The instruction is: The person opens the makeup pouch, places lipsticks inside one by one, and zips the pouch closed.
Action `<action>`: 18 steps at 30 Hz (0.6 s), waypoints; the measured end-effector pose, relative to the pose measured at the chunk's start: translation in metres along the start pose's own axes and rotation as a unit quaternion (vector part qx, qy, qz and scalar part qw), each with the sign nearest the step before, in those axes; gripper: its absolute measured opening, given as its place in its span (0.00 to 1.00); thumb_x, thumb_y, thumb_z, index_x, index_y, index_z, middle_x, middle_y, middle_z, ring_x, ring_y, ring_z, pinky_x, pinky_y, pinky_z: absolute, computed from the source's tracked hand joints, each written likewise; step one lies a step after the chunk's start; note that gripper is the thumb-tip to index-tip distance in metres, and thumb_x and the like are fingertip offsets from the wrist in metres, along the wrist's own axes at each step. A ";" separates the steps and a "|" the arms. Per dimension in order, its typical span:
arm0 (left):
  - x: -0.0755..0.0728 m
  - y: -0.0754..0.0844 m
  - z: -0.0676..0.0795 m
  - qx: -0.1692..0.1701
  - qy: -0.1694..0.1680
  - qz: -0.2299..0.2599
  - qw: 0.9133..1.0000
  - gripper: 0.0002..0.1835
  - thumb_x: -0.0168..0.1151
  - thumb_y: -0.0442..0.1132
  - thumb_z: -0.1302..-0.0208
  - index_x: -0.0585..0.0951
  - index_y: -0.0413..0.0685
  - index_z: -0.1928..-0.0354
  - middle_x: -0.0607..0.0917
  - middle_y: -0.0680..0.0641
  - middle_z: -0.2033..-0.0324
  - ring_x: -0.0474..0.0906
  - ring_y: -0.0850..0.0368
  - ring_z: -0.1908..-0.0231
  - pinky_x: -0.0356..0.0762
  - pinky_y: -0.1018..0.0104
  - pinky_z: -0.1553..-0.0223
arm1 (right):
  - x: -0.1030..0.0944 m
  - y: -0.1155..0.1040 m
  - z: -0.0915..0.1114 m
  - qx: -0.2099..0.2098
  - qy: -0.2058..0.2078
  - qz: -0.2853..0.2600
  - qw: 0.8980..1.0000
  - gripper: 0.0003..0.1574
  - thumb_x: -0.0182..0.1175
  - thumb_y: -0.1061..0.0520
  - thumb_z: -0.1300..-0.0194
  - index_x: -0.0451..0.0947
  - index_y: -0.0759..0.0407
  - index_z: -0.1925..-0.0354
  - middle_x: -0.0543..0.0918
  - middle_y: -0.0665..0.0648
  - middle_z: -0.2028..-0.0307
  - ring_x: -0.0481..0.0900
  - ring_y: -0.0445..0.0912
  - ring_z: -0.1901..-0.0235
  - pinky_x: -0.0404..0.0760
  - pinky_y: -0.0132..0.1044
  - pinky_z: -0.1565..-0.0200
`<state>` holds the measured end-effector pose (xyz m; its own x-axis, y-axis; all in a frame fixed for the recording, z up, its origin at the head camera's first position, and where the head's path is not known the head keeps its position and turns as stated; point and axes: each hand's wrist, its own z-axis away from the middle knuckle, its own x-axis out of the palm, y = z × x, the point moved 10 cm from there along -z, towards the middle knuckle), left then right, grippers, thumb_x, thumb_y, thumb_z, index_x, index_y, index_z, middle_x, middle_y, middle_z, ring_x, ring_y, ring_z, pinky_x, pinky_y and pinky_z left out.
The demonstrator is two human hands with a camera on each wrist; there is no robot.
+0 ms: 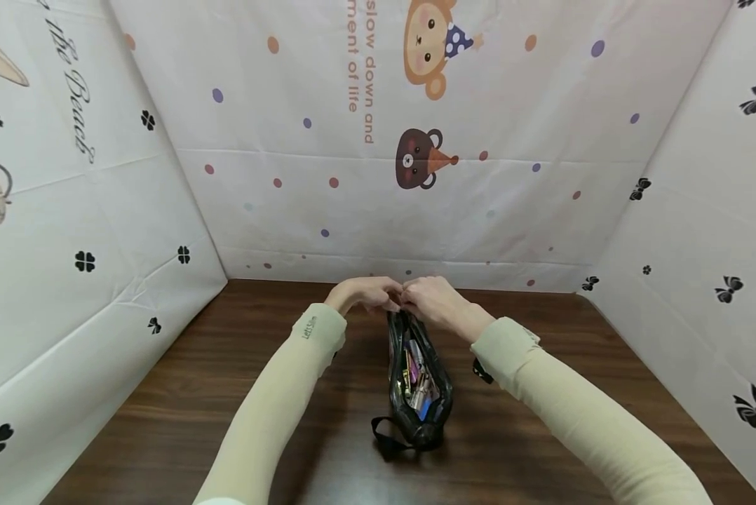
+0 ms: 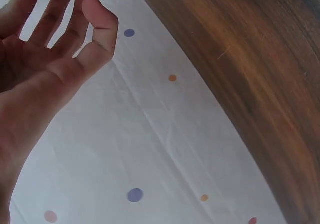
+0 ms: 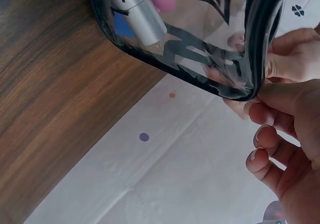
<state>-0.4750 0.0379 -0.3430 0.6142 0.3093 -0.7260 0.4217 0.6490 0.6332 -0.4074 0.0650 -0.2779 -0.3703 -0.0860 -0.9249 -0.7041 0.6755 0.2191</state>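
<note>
A clear plastic pouch with black trim [image 1: 442,379] stands on the table, its top gaping and its long side pointing away from me. Inside lie several small items, among them a silver tube [image 3: 146,26], a pink one and a blue one. At the pouch's far end my right hand [image 1: 437,298] pinches the trimmed corner between thumb and forefinger; its other fingers are curled. My left hand [image 1: 368,291] meets it there. In the left wrist view, the left thumb [image 2: 102,26] and fingers hold the black edge at the top of the picture, where the pouch is mostly cut off.
A dark wooden table [image 1: 327,449] lies under the pouch. White printed sheets stand as walls at the back [image 1: 258,210], left [image 1: 56,308] and right [image 1: 681,231]. A black strap loop [image 1: 384,438] sticks out from the pouch's near end.
</note>
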 end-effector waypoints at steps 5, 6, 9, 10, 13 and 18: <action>0.000 0.009 -0.003 0.005 0.006 -0.021 1.000 0.12 0.50 0.38 0.34 0.77 0.56 0.52 0.79 0.51 0.58 0.73 0.52 0.65 0.78 0.59 0.67 | -0.002 -0.004 0.005 -0.003 0.002 0.005 1.000 0.05 0.63 0.56 0.45 0.82 0.50 0.76 0.81 0.47 0.73 0.78 0.43 0.74 0.76 0.39 0.72; 0.000 0.010 -0.004 0.003 0.007 -0.020 1.000 0.12 0.49 0.37 0.34 0.77 0.56 0.52 0.79 0.51 0.58 0.73 0.52 0.63 0.78 0.57 0.65 | -0.003 -0.004 0.006 -0.003 0.002 0.004 1.000 0.04 0.63 0.55 0.45 0.83 0.51 0.74 0.82 0.47 0.72 0.78 0.43 0.74 0.77 0.39 0.71; 0.000 0.012 -0.005 -0.002 0.011 -0.025 1.000 0.12 0.49 0.37 0.34 0.77 0.56 0.52 0.79 0.51 0.57 0.74 0.55 0.59 0.78 0.53 0.60 | -0.004 -0.004 0.009 -0.004 0.001 -0.003 1.000 0.04 0.63 0.56 0.45 0.84 0.51 0.71 0.82 0.48 0.71 0.79 0.42 0.73 0.77 0.38 0.71; 0.000 0.013 -0.006 -0.003 0.011 -0.027 1.000 0.12 0.49 0.36 0.34 0.77 0.56 0.52 0.78 0.50 0.57 0.75 0.55 0.58 0.77 0.53 0.59 | -0.004 -0.004 0.011 -0.004 0.002 -0.004 1.000 0.04 0.62 0.56 0.44 0.84 0.51 0.71 0.82 0.48 0.71 0.79 0.42 0.73 0.77 0.37 0.71; 0.001 0.016 -0.006 -0.001 0.014 -0.037 0.999 0.13 0.48 0.35 0.34 0.77 0.55 0.51 0.78 0.49 0.55 0.75 0.56 0.56 0.77 0.52 0.59 | -0.005 -0.004 0.014 -0.003 0.008 -0.007 1.000 0.03 0.62 0.56 0.44 0.84 0.51 0.72 0.81 0.47 0.72 0.78 0.41 0.73 0.77 0.36 0.72; -0.004 0.020 -0.007 0.000 0.036 -0.067 0.997 0.11 0.49 0.35 0.34 0.79 0.55 0.57 0.78 0.49 0.58 0.75 0.55 0.60 0.78 0.53 0.62 | -0.006 -0.006 0.018 -0.007 0.006 -0.015 1.000 0.03 0.63 0.55 0.45 0.83 0.50 0.73 0.81 0.47 0.72 0.78 0.41 0.73 0.77 0.35 0.72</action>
<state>-0.4733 0.0546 -0.3295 0.5033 0.2679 -0.8215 0.4964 0.6886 0.5286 -0.3896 0.0746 -0.2791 -0.3561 -0.1136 -0.9275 -0.7232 0.6621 0.1966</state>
